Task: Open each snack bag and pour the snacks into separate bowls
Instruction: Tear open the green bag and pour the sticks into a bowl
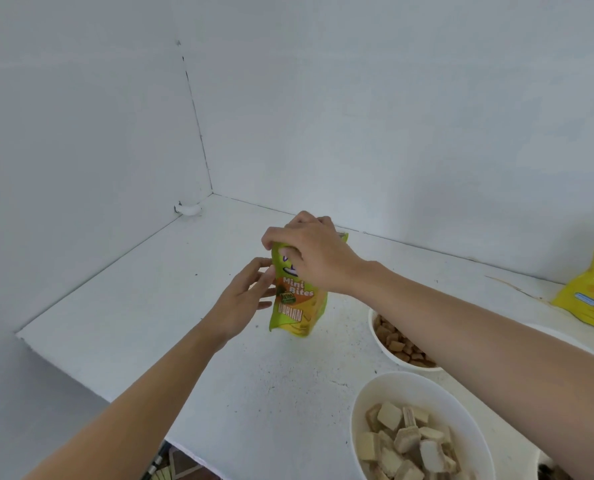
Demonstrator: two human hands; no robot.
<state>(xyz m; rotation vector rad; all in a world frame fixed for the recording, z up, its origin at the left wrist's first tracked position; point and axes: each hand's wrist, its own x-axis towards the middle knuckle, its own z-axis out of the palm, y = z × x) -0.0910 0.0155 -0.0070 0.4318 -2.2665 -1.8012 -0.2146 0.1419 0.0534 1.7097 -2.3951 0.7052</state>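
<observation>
Bag on table, bowls right (nearer)

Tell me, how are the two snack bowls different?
The near bowl holds pale wafer squares; the far bowl holds darker brown pieces. The near bowl shows almost whole; the far bowl is partly hidden by the right arm. Both are white and sit on the table.
</observation>
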